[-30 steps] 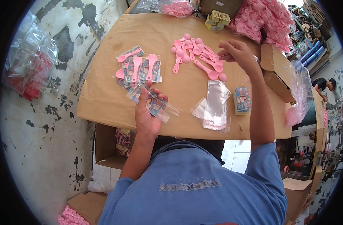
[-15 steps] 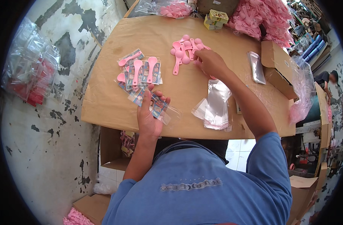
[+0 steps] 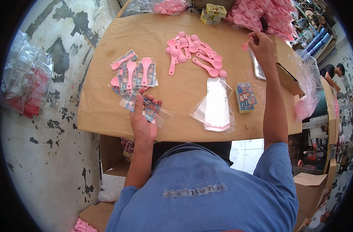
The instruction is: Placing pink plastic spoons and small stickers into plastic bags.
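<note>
My left hand [image 3: 143, 121] is closed around a clear plastic bag with a blue printed card [image 3: 150, 110] inside, low over the table. Just beyond it lie several bagged cards with pink spoons [image 3: 131, 75] on top. My right hand [image 3: 262, 48] is raised at the far right by the cardboard box, fingers pinched on a pink spoon [image 3: 245, 46], blurred and partly hidden. A loose pile of pink spoons [image 3: 182, 49] lies mid-table. Nearer me are a stack of empty clear bags [image 3: 217, 102] and a stack of blue printed cards [image 3: 245, 96].
An open cardboard box [image 3: 286, 60] stands at the right edge, with clear bags [image 3: 257, 69] beside it. A large heap of pink spoons [image 3: 257, 17] and small yellow boxes [image 3: 213, 13] sit at the back. Bags hang on the left wall [image 3: 68, 154]. Another person [image 3: 331, 77] is far right.
My right hand has moved from the spoon pile to the far right, carrying a pink spoon. The card stack has come into view. My left hand keeps its hold on the bag.
</note>
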`<state>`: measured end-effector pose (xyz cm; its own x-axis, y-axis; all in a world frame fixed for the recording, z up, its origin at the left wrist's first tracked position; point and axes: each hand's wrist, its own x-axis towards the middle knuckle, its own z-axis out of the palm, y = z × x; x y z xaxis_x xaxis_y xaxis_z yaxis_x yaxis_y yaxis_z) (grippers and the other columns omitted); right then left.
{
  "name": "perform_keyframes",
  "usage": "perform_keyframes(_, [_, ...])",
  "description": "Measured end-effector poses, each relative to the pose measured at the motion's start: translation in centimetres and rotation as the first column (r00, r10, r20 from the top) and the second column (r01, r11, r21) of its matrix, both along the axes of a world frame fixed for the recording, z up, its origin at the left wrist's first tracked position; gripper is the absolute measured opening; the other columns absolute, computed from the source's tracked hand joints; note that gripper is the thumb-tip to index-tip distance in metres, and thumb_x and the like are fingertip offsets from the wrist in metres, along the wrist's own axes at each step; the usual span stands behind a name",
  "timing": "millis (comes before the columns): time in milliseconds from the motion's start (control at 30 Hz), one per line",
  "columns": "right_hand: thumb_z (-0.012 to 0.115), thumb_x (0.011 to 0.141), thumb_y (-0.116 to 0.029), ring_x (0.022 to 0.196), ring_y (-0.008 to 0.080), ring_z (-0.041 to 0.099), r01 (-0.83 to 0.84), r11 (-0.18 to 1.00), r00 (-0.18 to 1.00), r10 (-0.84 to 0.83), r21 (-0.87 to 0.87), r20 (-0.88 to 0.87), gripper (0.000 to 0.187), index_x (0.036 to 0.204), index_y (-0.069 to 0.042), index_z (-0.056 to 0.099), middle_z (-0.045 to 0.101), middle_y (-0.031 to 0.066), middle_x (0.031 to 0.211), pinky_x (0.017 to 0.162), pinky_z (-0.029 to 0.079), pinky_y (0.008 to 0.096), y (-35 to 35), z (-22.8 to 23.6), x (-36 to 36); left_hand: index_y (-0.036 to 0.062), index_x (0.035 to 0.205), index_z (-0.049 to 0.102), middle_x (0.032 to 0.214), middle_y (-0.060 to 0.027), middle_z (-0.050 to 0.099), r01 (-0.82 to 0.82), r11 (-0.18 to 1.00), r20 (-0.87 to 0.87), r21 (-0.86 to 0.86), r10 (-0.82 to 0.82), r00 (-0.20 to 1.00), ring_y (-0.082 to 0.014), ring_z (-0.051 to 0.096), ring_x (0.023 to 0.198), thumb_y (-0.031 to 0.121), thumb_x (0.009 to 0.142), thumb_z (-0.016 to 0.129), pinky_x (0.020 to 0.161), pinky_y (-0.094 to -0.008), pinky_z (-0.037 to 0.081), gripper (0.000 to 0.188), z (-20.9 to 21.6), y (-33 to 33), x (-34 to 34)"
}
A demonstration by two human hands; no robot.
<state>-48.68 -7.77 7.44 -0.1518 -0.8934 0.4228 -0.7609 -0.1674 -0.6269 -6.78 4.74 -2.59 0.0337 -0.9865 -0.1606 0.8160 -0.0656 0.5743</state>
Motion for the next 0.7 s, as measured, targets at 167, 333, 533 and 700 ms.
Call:
perform_keyframes(167, [0.069,0.094,-0.011,0.076,0.0085,0.066,0.115,0.975,0.993,-0.111,-0.192,0.029,0.016,0.105,0.001,0.071,0.072,0.0031,0.085,0.070,0.052,0.0245,3.2,-0.5,0.2,0.0066,0.136,0.052,0.100,-0.0048,0.063,-0.051,0.987,0.227,-0.153,0.085,0.970,-0.0156,0.063,0.093,0.031,0.104,0.061,0.095,-0.0433,0.055,0.040,0.6,0.0,-0.8])
perform_keyframes(333, [0.071,0.095,-0.007,0.076,0.0090,0.065,0.007,0.988,0.936,0.048,-0.155,0.350,0.010,0.101,0.001,0.068,0.070,0.0035,0.085,0.071,0.051,0.0238,10.2,-1.7,7.2,0.0069,0.134,0.053,0.103,-0.0059,0.064,-0.133,0.978,0.008,-0.163,0.136,0.991,-0.0172,0.063,0.097,0.030,0.105,0.061,0.099,-0.0453,0.054,0.038,1.6,-2.3,-1.6])
perform_keyframes(533, [0.073,0.093,-0.006,0.078,0.0140,0.068,-0.248,0.969,0.450,0.109,0.006,0.887,0.013,0.100,0.002,0.065,0.070,0.0086,0.088,0.074,0.055,0.0264,16.6,-6.3,14.2,0.0068,0.133,0.051,0.106,-0.0079,0.065,-0.215,0.925,-0.138,-0.313,0.179,0.974,-0.0192,0.065,0.098,0.033,0.105,0.059,0.109,-0.0465,0.050,0.039,3.3,-4.0,-3.7])
perform_keyframes(700, [0.071,0.095,-0.005,0.084,0.0152,0.070,-0.303,0.953,0.242,0.062,0.014,0.968,0.016,0.107,0.002,0.062,0.071,0.0106,0.096,0.077,0.059,0.0284,17.3,-7.6,17.8,0.0061,0.136,0.047,0.106,-0.0093,0.065,-0.103,0.941,-0.081,-0.322,0.081,0.993,-0.0203,0.065,0.099,0.036,0.105,0.058,0.110,-0.0472,0.048,0.045,3.1,-2.6,-6.1])
